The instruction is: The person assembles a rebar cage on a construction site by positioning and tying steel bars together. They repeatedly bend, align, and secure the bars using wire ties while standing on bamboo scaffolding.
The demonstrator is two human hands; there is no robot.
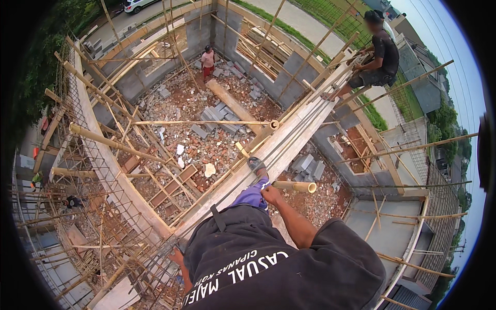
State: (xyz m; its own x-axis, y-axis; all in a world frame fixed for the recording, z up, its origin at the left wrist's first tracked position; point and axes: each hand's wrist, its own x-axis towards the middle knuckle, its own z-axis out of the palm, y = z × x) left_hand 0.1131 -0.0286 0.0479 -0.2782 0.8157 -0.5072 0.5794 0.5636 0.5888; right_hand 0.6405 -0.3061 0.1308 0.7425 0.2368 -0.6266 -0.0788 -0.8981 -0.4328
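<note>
shirt point(330, 263) is blk w/ wht print point(243, 274), trousers point(252, 196) purple, pole point(292, 185) tan.

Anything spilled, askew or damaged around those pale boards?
Yes: broken masonry rubble litters the ground below the pale boards, and gray blocks lie tumbled at mixed angles, looking odd because they aren't neatly stacked.

Head view, single: wide fisheye, left of a head-worn pair; upright, unmirrored. Faces steeply down: shirt point(289, 274) closest, hands point(270, 195) near, rubble point(178, 114) well below. Sky point(461, 77) along right rim; straight edges bend.
</note>
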